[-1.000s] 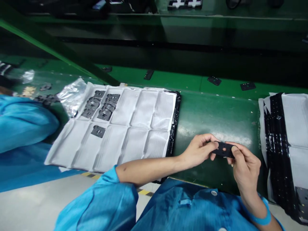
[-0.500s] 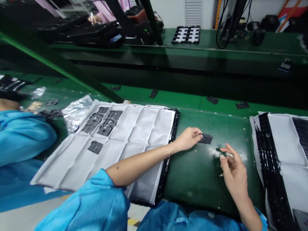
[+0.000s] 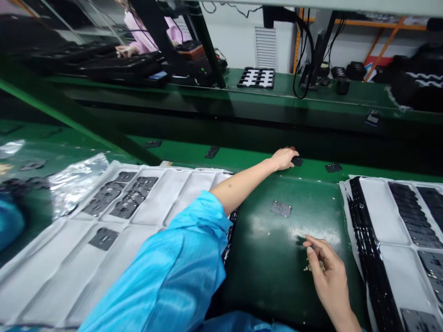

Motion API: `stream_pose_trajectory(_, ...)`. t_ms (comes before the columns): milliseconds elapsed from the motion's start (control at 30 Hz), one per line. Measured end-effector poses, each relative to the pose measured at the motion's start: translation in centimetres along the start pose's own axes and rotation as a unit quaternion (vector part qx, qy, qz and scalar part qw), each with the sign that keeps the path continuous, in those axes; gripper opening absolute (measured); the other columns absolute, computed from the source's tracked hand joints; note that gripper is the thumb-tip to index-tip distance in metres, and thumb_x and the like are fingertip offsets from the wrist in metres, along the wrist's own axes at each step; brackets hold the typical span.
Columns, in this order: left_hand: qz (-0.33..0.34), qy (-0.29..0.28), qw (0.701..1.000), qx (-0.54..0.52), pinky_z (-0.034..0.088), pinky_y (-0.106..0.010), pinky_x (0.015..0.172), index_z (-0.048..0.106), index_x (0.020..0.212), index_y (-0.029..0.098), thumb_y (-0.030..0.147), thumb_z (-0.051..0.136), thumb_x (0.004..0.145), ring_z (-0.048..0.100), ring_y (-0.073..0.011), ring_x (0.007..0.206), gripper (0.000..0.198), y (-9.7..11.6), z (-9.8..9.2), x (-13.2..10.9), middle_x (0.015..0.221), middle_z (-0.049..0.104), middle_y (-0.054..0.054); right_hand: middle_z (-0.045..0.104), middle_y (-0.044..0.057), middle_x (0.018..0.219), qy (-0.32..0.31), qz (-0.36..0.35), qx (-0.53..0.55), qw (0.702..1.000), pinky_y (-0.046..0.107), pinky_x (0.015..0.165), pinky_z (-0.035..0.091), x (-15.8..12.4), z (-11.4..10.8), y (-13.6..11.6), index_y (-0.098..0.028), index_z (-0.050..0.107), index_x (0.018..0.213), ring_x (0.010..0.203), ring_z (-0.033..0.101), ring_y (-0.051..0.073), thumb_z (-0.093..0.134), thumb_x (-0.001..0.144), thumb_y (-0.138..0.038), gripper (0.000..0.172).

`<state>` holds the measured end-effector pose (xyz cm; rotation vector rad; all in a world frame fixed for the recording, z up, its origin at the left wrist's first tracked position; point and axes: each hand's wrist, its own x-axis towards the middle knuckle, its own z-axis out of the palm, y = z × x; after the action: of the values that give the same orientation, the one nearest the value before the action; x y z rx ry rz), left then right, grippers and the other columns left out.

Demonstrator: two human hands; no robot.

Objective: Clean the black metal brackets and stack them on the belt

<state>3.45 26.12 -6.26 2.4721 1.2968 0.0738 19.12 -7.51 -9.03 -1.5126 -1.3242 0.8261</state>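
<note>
My left hand (image 3: 284,157) reaches far forward to the bright green belt strip (image 3: 242,159). Its curled fingers close on a small black flat part (image 3: 297,162) lying there. A grey flat part (image 3: 281,209) lies alone on the dark green table (image 3: 270,267), between my two hands. My right hand (image 3: 327,272) hovers low over the table near its front edge. Its fingers are loosely spread and hold nothing.
A white compartment tray (image 3: 180,196) at left holds several dark parts (image 3: 128,198) and one single part (image 3: 103,238). A second tray (image 3: 380,207) with dark parts sits at right. More black parts (image 3: 333,168) lie on the belt. A crumpled plastic bag (image 3: 76,177) lies far left. A person in pink (image 3: 138,41) works at the far bench.
Both hands held one part; the left hand laid it on the table, then stretched forward to a part on the belt. The right hand let go and dropped back. My view tilted up.
</note>
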Motion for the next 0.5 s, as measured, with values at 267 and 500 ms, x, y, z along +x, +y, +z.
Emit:
stream_pose_trajectory(267, 0.032, 0.008, 0.999, -0.009, 0.043, -0.039, 0.114, 0.074, 0.113, 0.009, 0.016, 0.054, 0.104, 0.062, -0.032, 0.134, 0.023, 0.5, 0.3, 0.9, 0.135, 0.07, -0.021, 0.081, 0.011, 0.096, 0.013, 0.027, 0.033, 0.999, 0.027, 0.056, 0.063, -0.9, -0.3, 0.5, -0.02, 0.084, 0.115, 0.068, 0.073, 0.019, 0.068, 0.103, -0.04, 0.028)
stream_pose_trajectory(500, 0.044, -0.038, 0.991, -0.122, 0.053, -0.025, 0.076, 0.067, 0.099, 0.015, 0.023, 0.037, 0.113, 0.077, -0.0178, 0.07, 0.034, 7.4, -0.8, -6.1, 0.079, 0.076, -0.004, 0.081, 0.012, 0.105, 0.068, 0.035, 0.038, 0.996, 0.029, 0.065, 0.062, -0.3, -1.5, 0.1, -0.019, 0.079, 0.123, 0.078, 0.073, 0.02, 0.069, 0.103, -0.041, 0.031)
